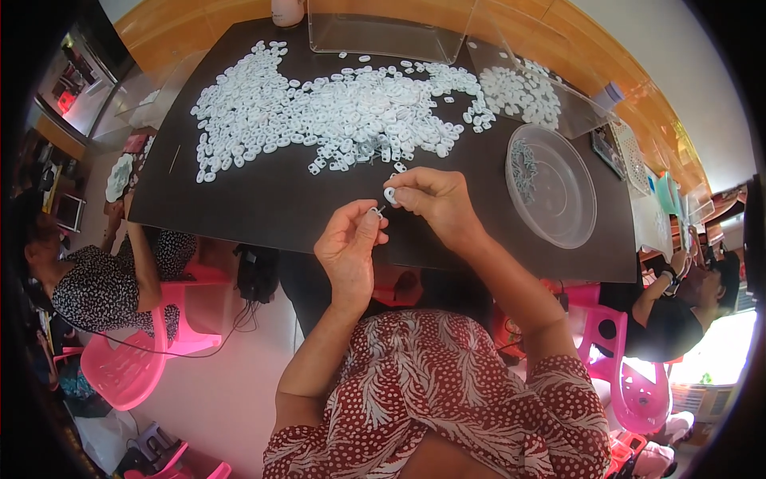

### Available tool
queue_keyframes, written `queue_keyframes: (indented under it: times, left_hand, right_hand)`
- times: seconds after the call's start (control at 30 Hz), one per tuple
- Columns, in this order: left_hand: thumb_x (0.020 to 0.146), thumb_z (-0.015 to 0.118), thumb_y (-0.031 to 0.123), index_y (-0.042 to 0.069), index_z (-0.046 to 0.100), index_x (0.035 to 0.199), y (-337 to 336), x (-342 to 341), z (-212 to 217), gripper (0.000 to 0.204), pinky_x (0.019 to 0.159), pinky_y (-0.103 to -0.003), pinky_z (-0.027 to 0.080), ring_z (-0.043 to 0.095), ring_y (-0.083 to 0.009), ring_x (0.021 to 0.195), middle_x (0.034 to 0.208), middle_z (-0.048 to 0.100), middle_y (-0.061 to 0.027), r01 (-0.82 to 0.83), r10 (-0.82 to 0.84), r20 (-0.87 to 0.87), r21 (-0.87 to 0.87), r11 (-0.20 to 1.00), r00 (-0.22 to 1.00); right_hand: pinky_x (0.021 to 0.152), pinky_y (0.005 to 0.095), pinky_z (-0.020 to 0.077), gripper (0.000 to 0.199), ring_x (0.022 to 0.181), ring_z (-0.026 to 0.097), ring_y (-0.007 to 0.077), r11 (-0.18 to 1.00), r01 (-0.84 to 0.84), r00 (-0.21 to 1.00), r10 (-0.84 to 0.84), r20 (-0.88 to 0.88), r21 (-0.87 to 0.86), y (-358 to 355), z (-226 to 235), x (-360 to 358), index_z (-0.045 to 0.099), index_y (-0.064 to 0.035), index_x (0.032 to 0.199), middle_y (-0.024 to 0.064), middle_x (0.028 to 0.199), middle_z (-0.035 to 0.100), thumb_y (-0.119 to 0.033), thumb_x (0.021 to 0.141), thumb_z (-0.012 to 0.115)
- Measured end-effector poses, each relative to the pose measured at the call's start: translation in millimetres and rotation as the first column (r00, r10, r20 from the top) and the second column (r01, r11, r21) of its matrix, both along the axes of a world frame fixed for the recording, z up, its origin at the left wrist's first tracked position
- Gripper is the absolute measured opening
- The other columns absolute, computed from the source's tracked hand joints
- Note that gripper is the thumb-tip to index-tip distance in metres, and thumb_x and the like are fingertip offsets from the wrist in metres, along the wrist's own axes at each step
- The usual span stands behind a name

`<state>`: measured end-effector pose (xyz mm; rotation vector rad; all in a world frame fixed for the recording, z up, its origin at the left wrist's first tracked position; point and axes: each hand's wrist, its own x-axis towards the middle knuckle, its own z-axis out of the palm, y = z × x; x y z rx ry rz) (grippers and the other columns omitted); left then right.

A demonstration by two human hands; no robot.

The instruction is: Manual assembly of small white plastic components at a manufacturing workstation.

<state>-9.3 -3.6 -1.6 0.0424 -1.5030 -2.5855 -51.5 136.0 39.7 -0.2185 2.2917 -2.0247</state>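
Observation:
Over the near edge of the dark table, both my hands are raised close together. My right hand (439, 203) pinches a small white oval plastic piece (389, 194) with a hole in it between thumb and fingertips. My left hand (349, 247) is closed in a pinch on a small part (378, 212), whitish with a thin grey metal bit showing; the fingers hide most of it. The two parts are nearly touching. Just beyond my hands spreads a large heap of similar white oval pieces (343, 112), with some small grey metal parts (367, 148) at its near edge.
At the right lies a round clear plastic lid (562, 209) with grey metal parts (523, 169) inside. Clear boxes (383, 48) stand at the back, with more white pieces (523, 96) to their right. A thin stick (174, 159) lies at left. People sit on both sides near pink chairs (132, 363).

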Motion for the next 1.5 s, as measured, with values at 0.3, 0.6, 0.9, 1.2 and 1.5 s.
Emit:
queue_keyframes:
  times: [0.3, 0.6, 0.9, 1.2, 1.5]
  left_hand:
    - [0.087, 0.058, 0.000, -0.005, 0.058, 0.101, 5.0, 4.5, 9.1, 0.015, 0.060, -0.021, 0.048, 0.059, -0.0098, 0.074, 0.084, 0.060, -0.0056, -0.011, 0.014, 0.040, -0.061, 0.998, 0.999]
    - [0.087, 0.059, 0.001, -0.004, 0.059, 0.101, 10.4, 6.3, 7.6, 0.014, 0.059, -0.019, 0.047, 0.056, -0.0070, 0.071, 0.083, 0.061, -0.0047, -0.037, 0.039, 0.028, -0.084, 0.996, 0.999]
    - [0.088, 0.059, 0.003, -0.002, 0.060, 0.103, 12.7, 6.5, 1.4, 0.016, 0.056, -0.019, 0.047, 0.053, -0.0044, 0.064, 0.078, 0.061, -0.0023, -0.140, 0.117, -0.092, -0.292, 0.946, 0.989]
    - [0.089, 0.056, 0.001, -0.004, 0.058, 0.109, 14.0, 5.4, 2.0, 0.021, 0.059, -0.019, 0.047, 0.053, -0.0056, 0.066, 0.081, 0.060, -0.0033, -0.066, 0.059, -0.057, -0.131, 0.989, 0.997]
    - [0.090, 0.056, 0.003, -0.004, 0.059, 0.110, 16.7, 7.4, -0.5, 0.021, 0.060, -0.019, 0.047, 0.054, -0.0066, 0.069, 0.085, 0.061, -0.0044, -0.064, 0.054, -0.065, -0.153, 0.986, 0.996]
  right_hand:
    - [0.056, 0.0189, 0.0409, 0.015, 0.065, 0.053, 0.0050, 0.989, -0.018, 0.998, 0.026, 0.053, -0.147, 6.9, -12.0, 6.1, 0.067, 0.0009, 0.094, 0.0026, 0.077, 0.065, -0.008, 0.083, 0.064]
    - [0.061, 0.0202, 0.0439, 0.009, 0.068, 0.054, 0.0055, 0.993, 0.003, 1.000, 0.000, 0.026, -0.118, 1.3, -4.9, 10.8, 0.067, 0.0034, 0.087, 0.0021, 0.074, 0.064, -0.001, 0.081, 0.061]
    - [0.061, 0.0211, 0.0448, 0.009, 0.068, 0.055, 0.0054, 0.998, 0.017, 0.996, -0.024, -0.092, -0.067, -2.2, -16.3, 12.8, 0.066, 0.0029, 0.087, 0.0025, 0.074, 0.064, -0.001, 0.081, 0.060]
    - [0.067, 0.0213, 0.0485, 0.009, 0.075, 0.058, 0.0066, 1.000, 0.023, 0.994, -0.022, -0.111, 0.004, -0.5, -19.8, 17.4, 0.065, 0.0033, 0.091, 0.0034, 0.081, 0.066, 0.000, 0.083, 0.061]
    - [0.067, 0.0216, 0.0479, 0.009, 0.075, 0.058, 0.0063, 0.998, 0.042, 0.987, -0.036, -0.154, 0.035, -1.9, -16.0, 23.5, 0.065, 0.0029, 0.090, 0.0033, 0.080, 0.065, 0.000, 0.083, 0.060]
